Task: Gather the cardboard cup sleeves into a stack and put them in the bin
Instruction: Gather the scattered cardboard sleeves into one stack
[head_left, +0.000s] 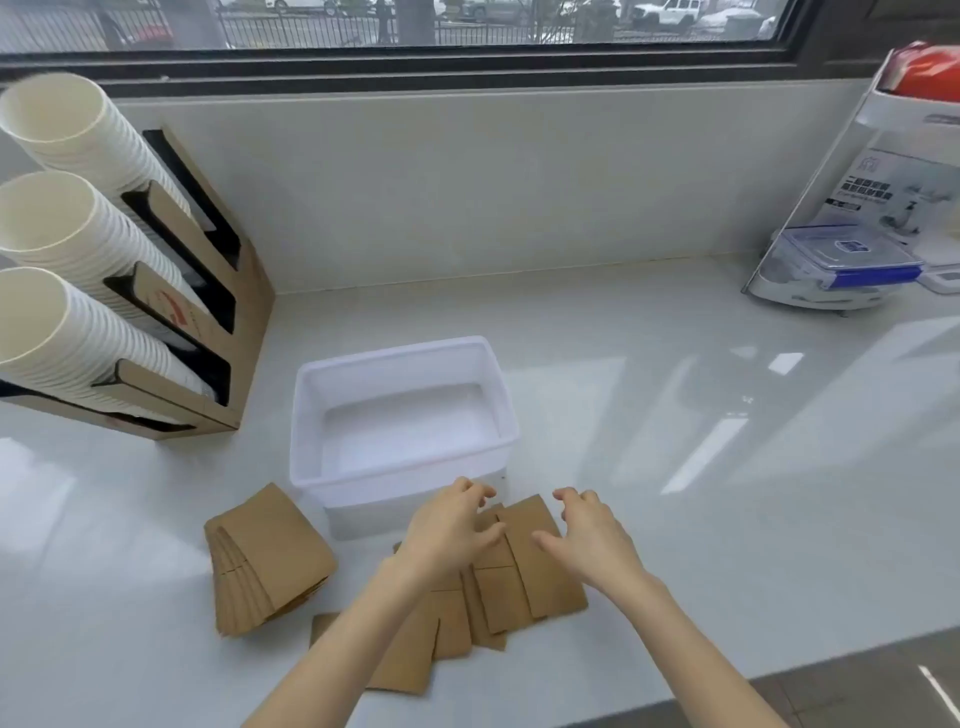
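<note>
Loose brown sleeves (540, 566) lie spread flat on the counter (727, 519), right under the person's fingers. Both the left hand (452, 525) and the right hand (592, 540) hover with fingers apart, holding nothing. Just past the fingertips sits the white bin (405, 415). Left of the fingers rests a neat sleeve pile (270, 561). Farther left stand white cups (67, 249).

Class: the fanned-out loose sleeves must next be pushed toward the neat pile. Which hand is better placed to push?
Right hand, probably: it hovers at the loose sleeves' far edge, opposite the neat pile, while the left hand sits between them.
</note>
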